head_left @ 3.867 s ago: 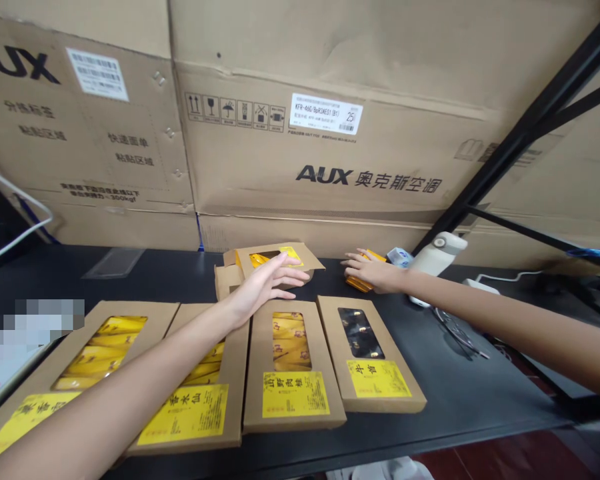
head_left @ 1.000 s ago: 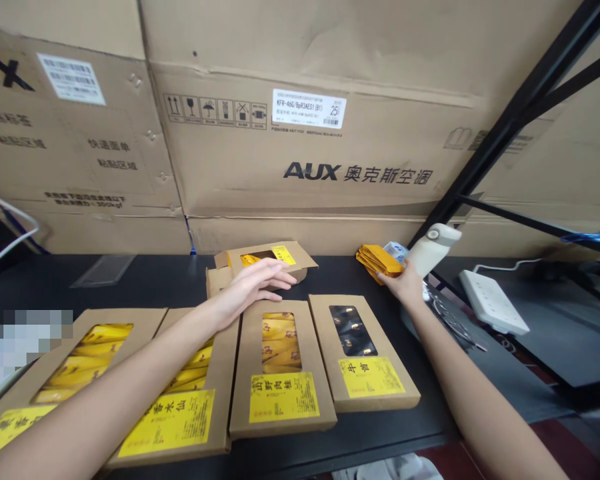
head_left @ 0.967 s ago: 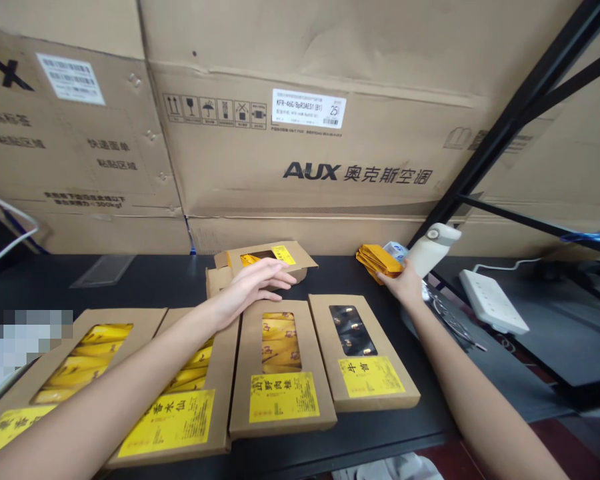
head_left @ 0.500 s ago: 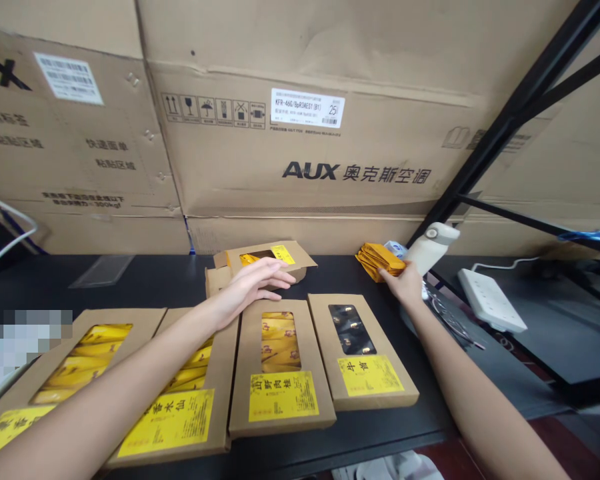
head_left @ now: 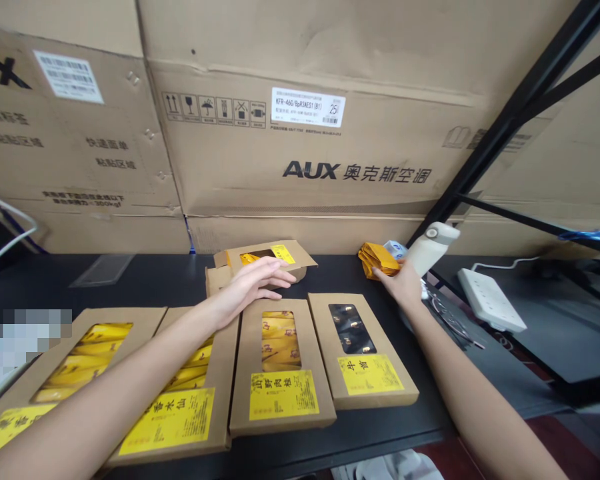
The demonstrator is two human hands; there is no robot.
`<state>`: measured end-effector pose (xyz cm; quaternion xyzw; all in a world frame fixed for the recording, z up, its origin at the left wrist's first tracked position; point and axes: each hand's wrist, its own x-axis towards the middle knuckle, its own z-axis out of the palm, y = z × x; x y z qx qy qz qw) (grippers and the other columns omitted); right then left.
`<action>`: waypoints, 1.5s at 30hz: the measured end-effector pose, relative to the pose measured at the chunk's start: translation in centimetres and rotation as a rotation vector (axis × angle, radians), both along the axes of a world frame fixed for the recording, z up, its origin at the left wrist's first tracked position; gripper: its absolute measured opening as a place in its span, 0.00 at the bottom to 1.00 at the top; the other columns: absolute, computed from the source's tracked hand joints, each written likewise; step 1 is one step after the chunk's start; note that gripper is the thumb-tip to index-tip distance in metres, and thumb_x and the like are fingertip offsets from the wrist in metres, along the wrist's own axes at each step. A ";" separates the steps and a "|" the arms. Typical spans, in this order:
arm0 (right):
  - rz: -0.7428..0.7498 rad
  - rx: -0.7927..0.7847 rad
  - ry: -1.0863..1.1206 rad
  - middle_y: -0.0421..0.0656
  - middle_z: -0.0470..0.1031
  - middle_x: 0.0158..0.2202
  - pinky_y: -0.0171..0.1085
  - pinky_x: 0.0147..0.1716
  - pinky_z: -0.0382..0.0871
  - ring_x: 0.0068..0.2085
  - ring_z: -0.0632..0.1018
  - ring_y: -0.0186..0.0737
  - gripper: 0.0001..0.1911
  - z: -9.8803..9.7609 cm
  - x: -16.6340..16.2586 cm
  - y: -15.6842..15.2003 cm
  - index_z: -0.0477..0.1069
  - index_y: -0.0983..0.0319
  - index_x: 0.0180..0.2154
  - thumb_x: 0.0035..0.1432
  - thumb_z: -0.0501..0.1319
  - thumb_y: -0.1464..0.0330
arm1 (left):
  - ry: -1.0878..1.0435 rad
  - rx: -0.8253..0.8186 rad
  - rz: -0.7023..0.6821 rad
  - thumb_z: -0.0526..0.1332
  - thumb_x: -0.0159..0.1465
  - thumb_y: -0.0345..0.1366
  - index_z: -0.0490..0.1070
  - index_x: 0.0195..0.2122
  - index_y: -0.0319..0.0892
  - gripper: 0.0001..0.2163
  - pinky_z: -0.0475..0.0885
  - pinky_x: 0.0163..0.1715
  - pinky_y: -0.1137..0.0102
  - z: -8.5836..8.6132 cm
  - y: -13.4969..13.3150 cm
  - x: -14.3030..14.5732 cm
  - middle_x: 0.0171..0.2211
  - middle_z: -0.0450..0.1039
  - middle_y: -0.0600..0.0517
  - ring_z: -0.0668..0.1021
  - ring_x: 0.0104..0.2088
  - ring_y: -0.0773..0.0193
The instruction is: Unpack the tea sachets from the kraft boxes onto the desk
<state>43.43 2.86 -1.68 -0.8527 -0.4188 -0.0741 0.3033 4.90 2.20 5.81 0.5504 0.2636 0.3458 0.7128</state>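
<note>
At the back of the black table, my left hand (head_left: 260, 280) lies with fingers stretched out over the near side of an opened cardboard box (head_left: 300, 252), where orange packets show in the window. My right hand (head_left: 403, 285) is closed on a stack of orange packets (head_left: 379, 259) beside a white bottle (head_left: 433, 250); its far fingers are hidden. Nearer to me lie flat tea boxes with yellow labels: one with yellow-orange packets (head_left: 280, 340), one with black packets (head_left: 353, 329), and two (head_left: 100, 343) partly under my left forearm.
Large cartons (head_left: 300, 53) wall off the back. A black metal frame (head_left: 480, 153) rises on the right, near a white power strip (head_left: 493, 300) and loose cables (head_left: 453, 317). A clear plastic sheet (head_left: 101, 271) lies at the back left. A blue-white packet (head_left: 395, 249) sits behind the orange stack.
My right hand has shifted slightly, its thumb moving left along the near side of the orange packets, which now sit a little more bunched. My left hand has stayed in place.
</note>
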 end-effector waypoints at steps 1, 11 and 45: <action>0.002 -0.002 -0.009 0.55 0.74 0.44 0.47 0.41 0.69 0.45 0.76 0.58 0.36 0.0 0.0 0.0 0.64 0.66 0.51 0.47 0.62 0.49 | -0.003 -0.002 0.001 0.62 0.59 0.47 0.69 0.42 0.42 0.16 0.67 0.44 0.63 0.0 0.0 0.0 0.41 0.76 0.46 0.74 0.44 0.58; 0.058 -0.042 -0.057 0.61 0.69 0.52 0.48 0.43 0.67 0.49 0.74 0.60 0.42 0.5 -1.1 -0.4 0.55 0.69 0.57 0.51 0.58 0.46 | -0.005 0.003 0.000 0.62 0.58 0.48 0.69 0.43 0.42 0.17 0.67 0.43 0.63 -0.1 0.0 0.0 0.41 0.76 0.46 0.74 0.45 0.58; 0.094 0.147 0.131 0.58 0.74 0.44 0.48 0.45 0.69 0.45 0.76 0.55 0.32 -0.3 0.8 0.2 0.64 0.70 0.48 0.44 0.67 0.60 | 0.003 -0.001 0.002 0.61 0.59 0.47 0.68 0.44 0.41 0.17 0.68 0.43 0.64 -0.2 0.1 0.0 0.42 0.75 0.45 0.74 0.44 0.58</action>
